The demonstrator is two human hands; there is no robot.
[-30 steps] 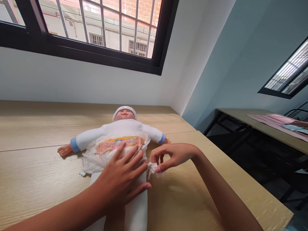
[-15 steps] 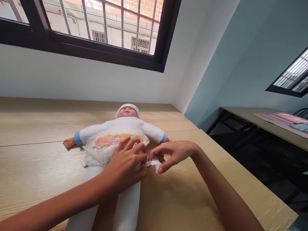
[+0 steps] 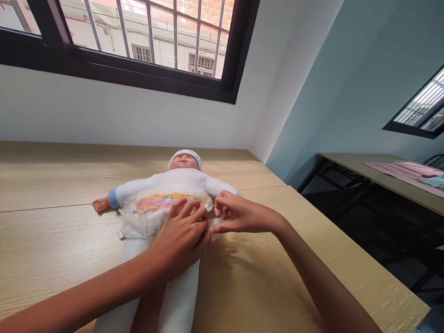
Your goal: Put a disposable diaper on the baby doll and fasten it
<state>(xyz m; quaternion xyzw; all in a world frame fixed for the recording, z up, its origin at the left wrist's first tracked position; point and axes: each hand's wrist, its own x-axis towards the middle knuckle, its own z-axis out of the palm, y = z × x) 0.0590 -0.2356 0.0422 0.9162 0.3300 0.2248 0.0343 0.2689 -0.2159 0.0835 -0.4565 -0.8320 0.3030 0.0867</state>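
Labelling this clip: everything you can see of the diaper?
The diaper is white, thin and crumpled, papery or film-like, with a front panel printed yellow, orange and pink. It lies across the lower torso of the doll, its ragged edge spreading out at picture left. The left grip covers part of its front; the right grip is at its other side. Whether it is fastened cannot be told.

Open worktop (image 3: 45, 249) flanks the scene at left of the frame and at lower center, offering hands a way through. A baby doll (image 3: 183, 180), arms spread, fills the middle; the left hand (image 3: 185, 229) and its forearm (image 3: 104, 291) bar the way over its legs. The right hand (image 3: 239, 215) crowds its side at center; a white wall (image 3: 138, 122) bounds the far edge.
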